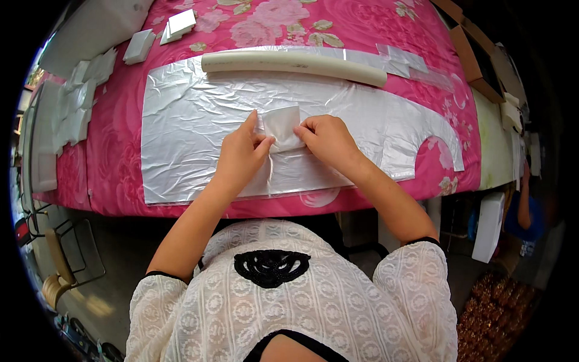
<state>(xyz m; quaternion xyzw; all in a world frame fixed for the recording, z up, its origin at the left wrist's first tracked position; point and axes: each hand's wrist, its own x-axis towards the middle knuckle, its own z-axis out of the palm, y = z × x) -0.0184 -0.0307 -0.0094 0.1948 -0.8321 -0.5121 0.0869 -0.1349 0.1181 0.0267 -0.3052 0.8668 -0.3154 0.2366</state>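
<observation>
A small square plastic bag (282,123), pale and translucent, lies between my two hands over the silver sheeting. My right hand (327,137) pinches its right edge between thumb and fingertips. At the lower left corner, the thumb of my left hand (241,151) presses on the bag while the index finger stretches up beside its left edge. The other left fingers are mostly hidden beneath. Under both hands spreads a large, creased silvery plastic sheet (193,133), shaped like a stack of flat bags with a curved cutout at its right end.
Across the sheet's far edge lies a cream-white tube (289,63). Clear small bags (401,60) rest beyond its right end. White packets (180,24) and piled white packets (78,108) sit at left on the pink floral cloth (265,27). A cardboard box (476,60) stands far right.
</observation>
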